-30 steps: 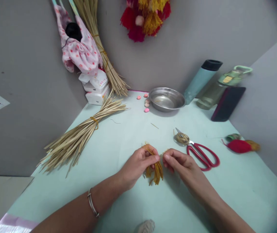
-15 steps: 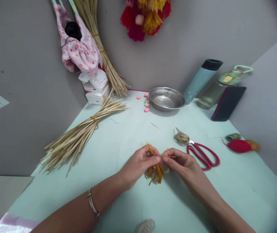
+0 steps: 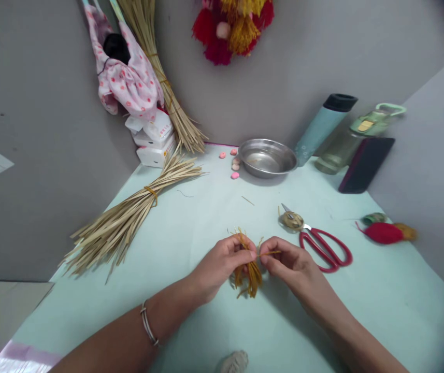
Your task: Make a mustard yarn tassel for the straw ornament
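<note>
Between thumb and fingers, my left hand (image 3: 230, 259) pinches a mustard-yellow yarn tassel (image 3: 251, 280). Its cut strands hang below the fingers, and a few short ends stick up above. My right hand (image 3: 289, 259) is closed on a thin yellow yarn strand (image 3: 271, 253), which runs across to the tassel at my left fingertips. How the strand goes round the tassel is hidden by the fingers. Just beyond my right hand lie red-handled scissors (image 3: 325, 248), with a small tan coil (image 3: 292, 221) over their blades.
A tied straw bundle (image 3: 136, 212) lies at left. Behind are a metal bowl (image 3: 267, 168), pink beads (image 3: 234, 176), a blue tumbler (image 3: 325, 127), a green bottle (image 3: 338, 147) and a phone (image 3: 366, 166). Red yarn (image 3: 385, 233) sits at right, a greyish lump (image 3: 235, 361) at the front edge.
My right hand has drawn slightly away from my left, and more of the strand shows between them. The tassel's lower ends have shifted a little. Everything else stays put.
</note>
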The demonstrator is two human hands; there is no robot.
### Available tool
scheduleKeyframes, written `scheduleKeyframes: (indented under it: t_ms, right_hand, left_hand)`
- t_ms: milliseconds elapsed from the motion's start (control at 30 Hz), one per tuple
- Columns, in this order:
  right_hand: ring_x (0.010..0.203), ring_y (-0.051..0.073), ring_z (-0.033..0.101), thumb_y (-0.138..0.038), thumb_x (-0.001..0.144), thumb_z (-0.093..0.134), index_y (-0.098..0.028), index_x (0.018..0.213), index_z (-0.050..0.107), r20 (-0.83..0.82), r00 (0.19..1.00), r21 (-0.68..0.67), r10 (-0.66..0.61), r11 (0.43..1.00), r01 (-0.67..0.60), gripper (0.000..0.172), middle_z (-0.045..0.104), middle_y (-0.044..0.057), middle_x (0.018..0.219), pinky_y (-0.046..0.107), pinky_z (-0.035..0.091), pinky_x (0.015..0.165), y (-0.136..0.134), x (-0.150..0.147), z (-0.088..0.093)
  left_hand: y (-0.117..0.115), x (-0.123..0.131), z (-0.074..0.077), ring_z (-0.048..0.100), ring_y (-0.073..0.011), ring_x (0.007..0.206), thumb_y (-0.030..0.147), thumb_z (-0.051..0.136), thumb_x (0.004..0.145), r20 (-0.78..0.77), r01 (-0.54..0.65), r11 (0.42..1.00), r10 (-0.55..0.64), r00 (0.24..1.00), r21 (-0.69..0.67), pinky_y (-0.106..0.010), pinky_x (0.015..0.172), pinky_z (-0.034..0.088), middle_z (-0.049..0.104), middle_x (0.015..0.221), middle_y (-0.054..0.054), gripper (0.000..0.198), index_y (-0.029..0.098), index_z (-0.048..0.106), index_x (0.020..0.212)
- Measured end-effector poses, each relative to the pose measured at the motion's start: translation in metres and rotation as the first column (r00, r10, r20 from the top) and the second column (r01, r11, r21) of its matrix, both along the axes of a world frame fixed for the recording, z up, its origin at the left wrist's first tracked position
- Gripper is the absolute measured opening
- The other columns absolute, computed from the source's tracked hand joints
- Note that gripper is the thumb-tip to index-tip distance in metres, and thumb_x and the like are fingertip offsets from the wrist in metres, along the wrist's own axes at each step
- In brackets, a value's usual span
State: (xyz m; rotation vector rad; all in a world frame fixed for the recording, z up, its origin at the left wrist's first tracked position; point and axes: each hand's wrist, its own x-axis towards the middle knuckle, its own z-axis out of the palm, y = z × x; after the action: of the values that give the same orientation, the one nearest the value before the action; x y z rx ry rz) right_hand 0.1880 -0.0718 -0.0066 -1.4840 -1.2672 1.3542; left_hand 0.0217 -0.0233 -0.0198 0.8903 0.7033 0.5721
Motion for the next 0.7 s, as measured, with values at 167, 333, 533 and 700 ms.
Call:
scheduleKeyframes:
  t_ms: [167,333,533,700]
  right_hand:
    - [0.061,0.012,0.037,-0.037,0.085,0.06,-0.02,0.079,0.057,-0.015,1.0,0.005,-0.017,1.0,0.017,0.018,0.046,-0.004,0.065,0.025,0.028,0.057,0.0012,-0.0013,0.0012]
    - [0.063,0.012,0.039,-0.038,0.085,0.061,-0.02,0.079,0.057,-0.025,0.999,0.013,-0.023,1.0,0.023,0.02,0.048,-0.003,0.066,0.025,0.029,0.058,0.0022,-0.0012,0.0017]
    - [0.064,0.012,0.04,-0.043,0.086,0.059,-0.019,0.08,0.056,-0.026,1.0,-0.017,0.017,1.0,-0.017,0.024,0.048,-0.003,0.067,0.025,0.03,0.059,-0.0003,-0.0023,0.0039]
    - [0.061,0.011,0.035,-0.043,0.086,0.059,-0.019,0.079,0.056,-0.041,0.999,-0.012,0.007,1.0,-0.008,0.025,0.045,-0.004,0.066,0.025,0.026,0.056,0.0004,-0.0016,0.0024]
  left_hand:
    - [0.0001,-0.0002,-0.0006,0.047,-0.0078,0.06,0.034,0.067,0.076,0.021,-0.018,1.0,0.019,1.0,-0.023,-0.021,0.059,0.036,0.051,0.069,0.002,0.022,0.016,0.056,0.082]
    - [-0.0006,-0.0002,-0.0041,0.049,-0.0084,0.064,0.034,0.069,0.075,0.019,0.025,1.0,-0.025,1.0,-0.005,-0.021,0.062,0.037,0.053,0.073,0.001,0.025,0.015,0.056,0.084]
    - [-0.0003,0.0005,-0.0036,0.047,-0.0075,0.063,0.032,0.068,0.076,0.018,-0.002,0.999,0.001,1.0,0.038,-0.021,0.061,0.036,0.05,0.071,0.002,0.022,0.016,0.054,0.081]
    - [-0.0013,0.0006,-0.0037,0.047,-0.007,0.062,0.031,0.067,0.076,0.006,-0.002,0.999,0.001,1.0,0.054,-0.02,0.061,0.036,0.051,0.07,0.002,0.021,0.016,0.055,0.081]
